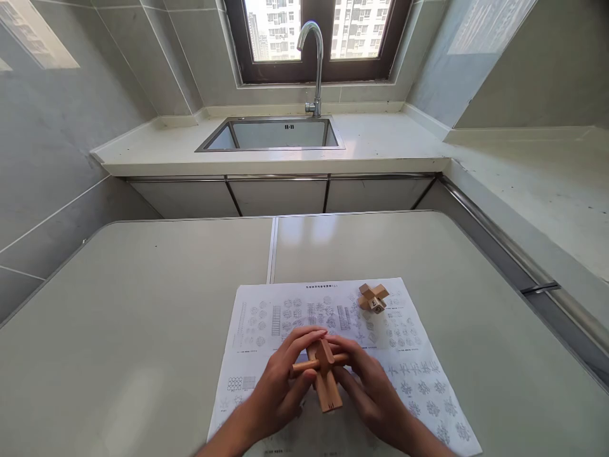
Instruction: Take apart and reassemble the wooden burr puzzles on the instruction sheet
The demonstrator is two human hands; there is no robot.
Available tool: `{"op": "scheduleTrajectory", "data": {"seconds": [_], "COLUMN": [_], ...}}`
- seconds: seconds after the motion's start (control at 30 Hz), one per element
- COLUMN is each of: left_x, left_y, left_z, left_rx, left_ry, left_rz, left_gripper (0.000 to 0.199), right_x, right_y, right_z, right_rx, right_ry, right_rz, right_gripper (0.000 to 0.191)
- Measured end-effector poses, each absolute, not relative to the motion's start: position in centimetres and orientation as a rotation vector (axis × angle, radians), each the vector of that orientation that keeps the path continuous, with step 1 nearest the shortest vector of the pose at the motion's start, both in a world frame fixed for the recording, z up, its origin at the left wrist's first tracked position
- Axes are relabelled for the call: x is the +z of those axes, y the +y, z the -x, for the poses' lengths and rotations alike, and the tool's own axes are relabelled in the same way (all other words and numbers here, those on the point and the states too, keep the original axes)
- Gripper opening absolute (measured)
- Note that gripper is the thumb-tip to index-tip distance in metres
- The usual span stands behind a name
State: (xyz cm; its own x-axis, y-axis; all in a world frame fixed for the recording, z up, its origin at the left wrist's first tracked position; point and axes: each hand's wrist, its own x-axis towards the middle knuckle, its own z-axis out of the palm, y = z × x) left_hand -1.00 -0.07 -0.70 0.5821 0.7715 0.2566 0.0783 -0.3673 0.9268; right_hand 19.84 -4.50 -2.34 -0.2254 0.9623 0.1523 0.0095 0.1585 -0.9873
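Between my two hands is a wooden interlocking burr puzzle, partly joined, with one long notched bar pointing toward me and a thin round rod crossing it. My left hand grips the rod's left end and the top of the puzzle with thumb and fingers. From the other side, my right hand closes on the rod's right end and the far part of the bar. Fingers hide some of the joint. Beneath lies a printed instruction sheet with many small line diagrams.
A second, star-shaped wooden puzzle stands on the sheet's far right corner. The sheet rests on a pale folding table with a seam down its middle. Beyond are a counter, a sink and a tap below a window.
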Motion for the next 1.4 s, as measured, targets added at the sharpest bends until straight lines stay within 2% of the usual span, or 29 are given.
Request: {"op": "scheduleTrajectory", "data": {"seconds": [0.23, 0.3, 0.4, 0.47, 0.7, 0.93, 1.0, 1.13, 1.17, 1.3, 1.4], "left_x": [-0.7, -0.8, -1.0, -1.1, -0.9, -0.7, -0.8, -0.9, -0.9, -0.8, -0.7], "left_y": [0.1, 0.3, 0.3, 0.2, 0.0, 0.5, 0.5, 0.3, 0.3, 0.2, 0.3], "left_z": [1.1, 1.1, 1.0, 1.0, 1.3, 1.2, 1.2, 1.3, 1.3, 1.3, 1.2], "left_rx": [0.843, 0.844, 0.89, 0.9, 0.929, 0.956, 0.984, 1.06, 1.071, 1.094, 1.087], "left_ry": [0.66, 0.662, 0.65, 0.669, 0.761, 0.726, 0.717, 0.704, 0.701, 0.685, 0.659], "left_rz": [-1.811, -1.85, -1.867, -1.859, -1.9, -1.942, -1.989, -2.082, -2.101, -2.133, -2.138], "left_gripper": [0.051, 0.065, 0.106, 0.117, 0.109, 0.106, 0.107, 0.111, 0.112, 0.111, 0.108], "right_x": [-2.3, -2.4, -2.5, -2.5, -2.0, -2.0, -1.5, -0.8, -0.8, -1.2, -1.6], "right_y": [-4.5, -4.6, -4.6, -4.6, -4.4, -4.4, -4.3, -3.9, -3.8, -3.8, -4.0], "right_z": [-20.0, -20.0, -19.8, -19.6, -19.8, -20.4, -20.7, -21.3, -21.4, -21.3, -21.0], "right_rx": [1.114, 1.134, 1.188, 1.209, 1.306, 1.439, 1.595, 1.87, 1.903, 1.866, 1.925], "right_ry": [-1.514, -1.499, -1.447, -1.419, -1.44, -1.435, -1.342, -1.136, -1.119, -1.172, -1.089], "right_rz": [1.062, 1.068, 1.058, 1.051, 0.992, 0.989, 0.969, 0.85, 0.855, 0.952, 0.932], "right_gripper": [0.016, 0.013, 0.011, 0.011, 0.018, 0.015, 0.025, 0.061, 0.061, 0.037, 0.032]}}
